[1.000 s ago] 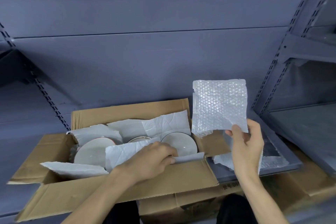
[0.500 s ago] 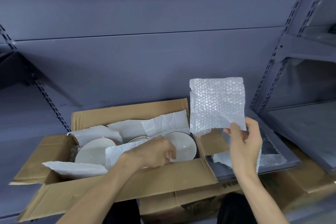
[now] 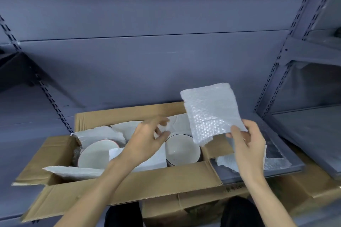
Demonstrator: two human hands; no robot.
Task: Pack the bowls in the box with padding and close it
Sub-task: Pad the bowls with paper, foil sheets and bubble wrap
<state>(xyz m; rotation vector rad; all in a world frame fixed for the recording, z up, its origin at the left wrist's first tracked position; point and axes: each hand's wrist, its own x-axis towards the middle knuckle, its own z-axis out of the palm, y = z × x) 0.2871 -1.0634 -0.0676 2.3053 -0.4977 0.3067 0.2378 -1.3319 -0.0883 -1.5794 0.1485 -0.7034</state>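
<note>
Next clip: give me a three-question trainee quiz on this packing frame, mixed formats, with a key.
1. True or false: the cardboard box has its flaps open.
2. Which hand holds the bubble wrap sheet? A) left hand B) right hand C) both
3. Fill in: the dark-rimmed bowl sits at the ____ end of the box, the red-rimmed bowl at the left.

Key: 1 true. 2 B: the right hand pinches the sheet's lower edge above the box, while the left hand hovers over the white paper padding, fingers spread, holding nothing. 3 right.
</note>
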